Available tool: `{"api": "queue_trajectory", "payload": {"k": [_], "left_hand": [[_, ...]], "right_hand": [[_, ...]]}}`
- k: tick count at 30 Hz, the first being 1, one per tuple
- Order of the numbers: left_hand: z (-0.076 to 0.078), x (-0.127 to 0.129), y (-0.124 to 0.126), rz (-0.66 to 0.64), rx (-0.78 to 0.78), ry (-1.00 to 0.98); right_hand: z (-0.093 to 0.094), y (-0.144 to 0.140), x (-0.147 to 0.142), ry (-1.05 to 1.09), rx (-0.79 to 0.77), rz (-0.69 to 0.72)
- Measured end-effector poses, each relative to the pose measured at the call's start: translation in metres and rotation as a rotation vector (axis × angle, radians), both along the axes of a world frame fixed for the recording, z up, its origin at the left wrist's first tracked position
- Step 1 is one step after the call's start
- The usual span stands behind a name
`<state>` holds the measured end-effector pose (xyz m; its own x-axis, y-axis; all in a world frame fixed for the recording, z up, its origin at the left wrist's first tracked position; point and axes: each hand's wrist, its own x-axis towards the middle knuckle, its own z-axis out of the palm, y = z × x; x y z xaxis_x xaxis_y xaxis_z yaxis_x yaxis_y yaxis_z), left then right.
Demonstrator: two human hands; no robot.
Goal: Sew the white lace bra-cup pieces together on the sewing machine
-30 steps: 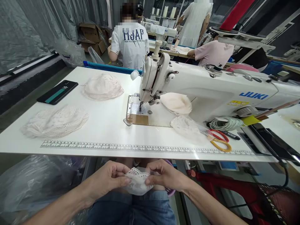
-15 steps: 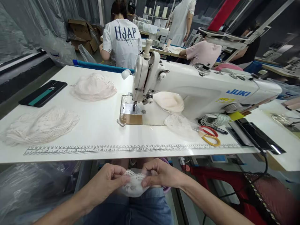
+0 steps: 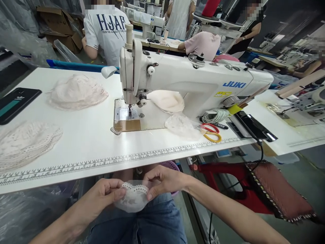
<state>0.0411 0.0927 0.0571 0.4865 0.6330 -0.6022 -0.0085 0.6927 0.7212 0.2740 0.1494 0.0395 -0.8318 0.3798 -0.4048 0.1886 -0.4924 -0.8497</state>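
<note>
Above my lap, a sheer white lace piece [image 3: 133, 198] with a scalloped, holed edge is stretched between both hands. My left hand [image 3: 108, 194] pinches its left end between thumb and fingers. On its right end, my right hand [image 3: 159, 183] is closed with the thumb on the near side. The sewing machine [image 3: 177, 74] stands on the white table [image 3: 86, 139] beyond my hands. Lace pieces are heaped in a far pile [image 3: 77, 91] and a near pile [image 3: 27, 142] at the left. Another lace piece [image 3: 181, 125] lies beside the machine bed.
Scissors [image 3: 212, 132] with red and yellow handles lie right of the lace, near a coiled cable [image 3: 215, 116]. A black phone [image 3: 17, 101] is at the left. A printed ruler [image 3: 101, 162] follows the table's front edge. A red stool with a cushion [image 3: 279, 189] stands right. Co-workers sit beyond.
The view has swung to the right, so the table and machine appear farther left and tilted. Both hands still hold the lace piece, its scalloped edge now showing more plainly.
</note>
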Motion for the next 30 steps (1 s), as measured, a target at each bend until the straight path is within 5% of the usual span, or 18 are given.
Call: {"api": "queue_trajectory", "payload": {"k": [17, 30], "left_hand": [[-0.011, 0.025, -0.002, 0.013, 0.150, 0.232], [0.000, 0.010, -0.002, -0.119, -0.039, 0.098]], "right_hand": [[0.008, -0.004, -0.009, -0.034, 0.242, 0.009], [-0.006, 0.002, 0.018, 0.095, 0.016, 0.133]]}}
